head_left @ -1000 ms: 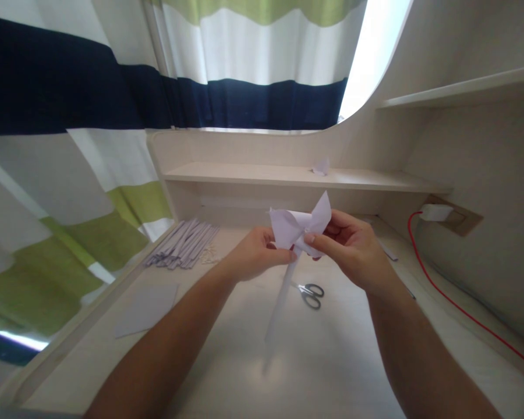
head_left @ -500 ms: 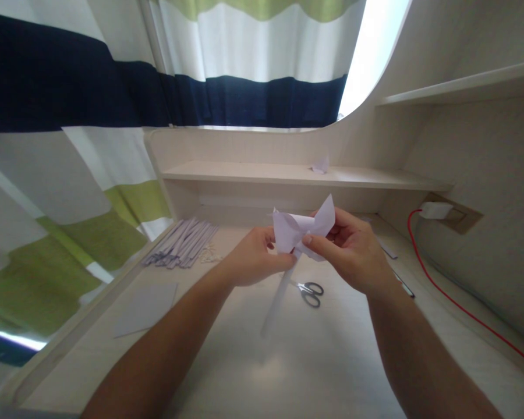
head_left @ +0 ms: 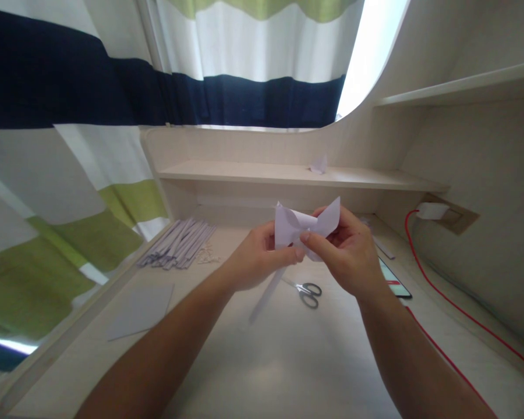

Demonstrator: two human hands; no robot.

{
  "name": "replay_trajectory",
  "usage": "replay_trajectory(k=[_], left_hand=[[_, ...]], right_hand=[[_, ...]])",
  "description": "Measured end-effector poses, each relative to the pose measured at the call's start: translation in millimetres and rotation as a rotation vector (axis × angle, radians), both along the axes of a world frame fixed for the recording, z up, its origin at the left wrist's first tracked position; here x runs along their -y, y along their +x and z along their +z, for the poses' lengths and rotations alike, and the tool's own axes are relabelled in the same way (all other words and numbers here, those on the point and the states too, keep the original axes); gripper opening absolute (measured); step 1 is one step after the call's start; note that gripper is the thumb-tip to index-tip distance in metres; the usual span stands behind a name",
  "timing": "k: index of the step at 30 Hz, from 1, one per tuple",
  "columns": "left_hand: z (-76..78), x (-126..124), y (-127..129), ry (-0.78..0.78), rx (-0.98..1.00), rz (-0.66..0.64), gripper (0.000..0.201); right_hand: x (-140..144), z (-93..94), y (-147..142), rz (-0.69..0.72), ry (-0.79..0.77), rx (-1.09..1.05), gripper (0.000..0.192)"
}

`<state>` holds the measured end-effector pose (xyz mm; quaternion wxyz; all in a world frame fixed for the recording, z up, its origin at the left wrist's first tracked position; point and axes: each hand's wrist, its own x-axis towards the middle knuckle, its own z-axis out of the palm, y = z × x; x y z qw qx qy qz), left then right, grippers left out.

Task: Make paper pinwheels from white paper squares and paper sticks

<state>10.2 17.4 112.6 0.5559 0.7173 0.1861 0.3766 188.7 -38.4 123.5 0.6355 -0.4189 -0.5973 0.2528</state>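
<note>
Both hands are up in the middle of the frame, pinching a folded white paper pinwheel (head_left: 305, 224) between them. The left hand (head_left: 255, 262) is gripping it from the lower left, thumb pressed in at the centre, and the right hand (head_left: 347, 253) is closing on it from the right, thumb and forefinger meeting right at the same middle spot. So the hands are together, fingertips basically touching, both clamped on the paper.

The bit that matters: a rolled paper stick (head_left: 266, 294) is hanging off the pinwheel's centre and its long axis is running down and to the left in the frame, toward the left forearm. The folded blades are sticking up and out above the fingers, one pointing to the upper right. The left hand is nearer to the stick, the right hand nearer to the blades.

Everything is being held above the desk (head_left: 288, 361), not resting on it. Just below the hands, scissors (head_left: 308, 291) are lying flat. A phone (head_left: 393, 279) is sitting at the right, partly hidden behind the right wrist, with a red cable (head_left: 458, 308) running along the right side. A bundle of paper sticks (head_left: 179, 250) is lying at the left, with a flat grey sheet (head_left: 142, 302) nearer the lower left.

No brand, label or writing that I can read anywhere; the phone screen is too small to make out.
</note>
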Motion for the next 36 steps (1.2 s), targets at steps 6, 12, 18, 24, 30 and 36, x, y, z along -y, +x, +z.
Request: replay_trajectory(k=[6,12,18,24,30,36], left_hand=[[5.6,5.1,2.3,-0.052,0.072,0.080,0.047],[1.6,1.8,1.5,-0.053,0.086,0.102,0.041],[0.6,3.3,-0.5,-0.065,0.087,0.145,0.034],[5.2,6.7,0.0,-0.082,0.106,0.182,0.031],[3.4,3.3,-2.2,-0.066,0.108,0.169,0.027],[3.0,3.5,-4.2,-0.058,0.074,0.180,0.025]], right_hand=[[-0.5,-2.8,-0.8,0.060,0.001,0.006,0.023],[-0.6,-2.9,1.9,0.060,-0.023,0.057,0.026],[0.4,-1.0,3.9,0.012,-0.012,0.116,0.021],[0.8,-0.3,2.8,-0.003,-0.009,0.128,0.019],[2.4,2.8,1.3,0.067,-0.001,0.106,0.012],[3.7,2.6,1.0,0.046,-0.001,0.148,0.008]])
